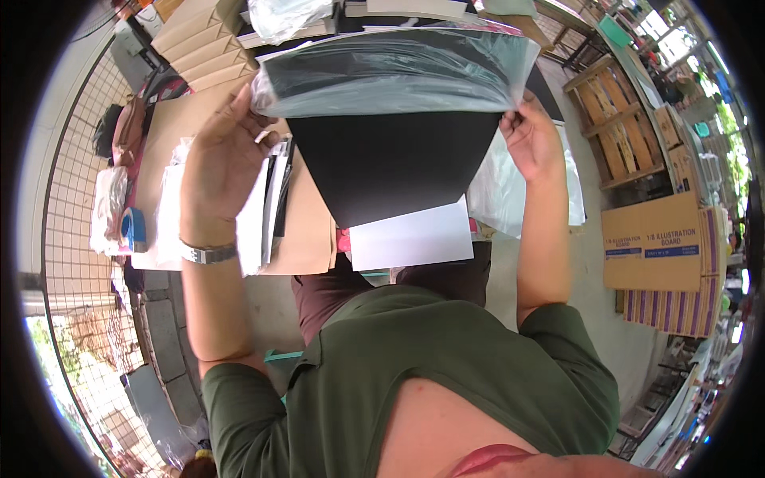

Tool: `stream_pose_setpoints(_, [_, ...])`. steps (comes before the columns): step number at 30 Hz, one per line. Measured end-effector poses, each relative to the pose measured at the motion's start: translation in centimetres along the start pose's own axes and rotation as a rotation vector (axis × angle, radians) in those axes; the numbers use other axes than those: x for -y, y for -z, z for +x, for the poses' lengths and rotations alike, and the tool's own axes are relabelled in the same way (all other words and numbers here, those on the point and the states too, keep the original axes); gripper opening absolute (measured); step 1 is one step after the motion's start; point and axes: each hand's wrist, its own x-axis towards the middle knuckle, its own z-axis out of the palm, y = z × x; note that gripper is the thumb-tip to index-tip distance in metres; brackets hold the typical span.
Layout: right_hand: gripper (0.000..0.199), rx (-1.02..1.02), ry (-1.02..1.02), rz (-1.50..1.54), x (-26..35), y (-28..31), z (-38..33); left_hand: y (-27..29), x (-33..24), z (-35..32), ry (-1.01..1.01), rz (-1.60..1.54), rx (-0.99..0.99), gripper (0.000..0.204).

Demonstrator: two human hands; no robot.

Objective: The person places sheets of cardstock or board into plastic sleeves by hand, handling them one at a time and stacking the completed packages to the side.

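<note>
A clear plastic bag (398, 80) covers the far part of a black board (390, 163), whose near part is bare. My left hand (223, 159), with a metal watch on its wrist, pinches the bag's left corner. At the opposite corner my right hand (532, 142) grips the bag's edge between thumb and fingers. A white sheet (413, 239) shows under the board's near end, above my lap. Beside my left wrist stand white and black sheets (263, 207). More clear plastic (498, 179) lies flat on the right, partly behind my right forearm.
Brown cardboard (311, 231) covers the table's left side. Folded brown cardboard (199, 44) is stacked at the far left. A blue tape roll (133, 229) sits at the left edge. To the right are a wooden pallet (617, 119) and flat cardboard boxes (653, 247).
</note>
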Motion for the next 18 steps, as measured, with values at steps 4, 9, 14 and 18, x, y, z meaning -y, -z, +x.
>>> stream_pose_setpoints(4, [0.024, 0.003, 0.057, 0.010, -1.4, 0.1, -1.0, 1.3, 4.8, -1.2, -0.140, -0.242, -0.093, 0.034])
stream_pose_setpoints(9, [0.018, 0.021, -0.180, 0.070, -5.6, 4.2, -3.6, 5.6, 12.9, -4.4, -0.061, -0.285, -0.241, 0.021])
stream_pose_setpoints(14, [0.031, 0.066, -0.379, -0.276, -13.4, 14.0, -5.3, 13.0, 20.8, -6.2, 0.366, 0.405, -0.132, 0.022])
stream_pose_setpoints(18, [0.046, 0.026, -0.092, -0.671, -11.2, 12.4, -3.6, 11.0, 16.9, -3.5, -0.002, 0.165, -0.064, 0.041])
